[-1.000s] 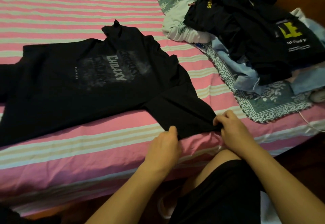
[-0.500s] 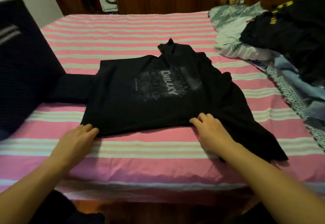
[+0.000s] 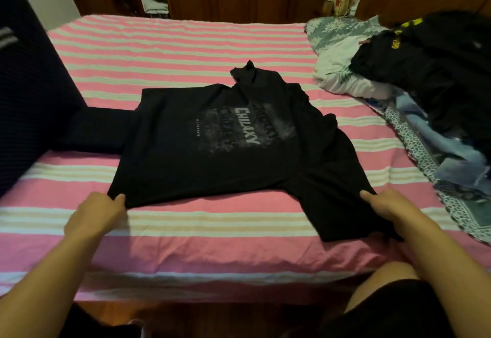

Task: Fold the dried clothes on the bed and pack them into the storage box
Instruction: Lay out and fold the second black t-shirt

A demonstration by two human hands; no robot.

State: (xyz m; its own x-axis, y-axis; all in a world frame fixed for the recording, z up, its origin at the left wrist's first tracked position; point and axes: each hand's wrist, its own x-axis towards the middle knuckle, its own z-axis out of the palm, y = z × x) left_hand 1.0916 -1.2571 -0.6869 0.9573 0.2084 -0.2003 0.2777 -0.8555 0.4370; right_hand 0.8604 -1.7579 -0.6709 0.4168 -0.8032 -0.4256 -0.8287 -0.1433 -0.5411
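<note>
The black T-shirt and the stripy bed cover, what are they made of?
The black T-shirt looks like soft, matte knit cloth, maybe cotton: it lies limp and rumples near the collar, with no shine. Its pale lettering seems printed on and looks faded. The stripy bed cover looks like thin woven cloth with a dull finish: it creases at the bed's near edge. The exact fibres cannot be told.

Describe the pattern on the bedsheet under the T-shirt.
Pink, white and beige stripes on the bedsheet, clearest in the head view.

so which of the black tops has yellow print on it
The black garment on the pile at the right; the spread black t-shirt has grey-white lettering only.
</note>
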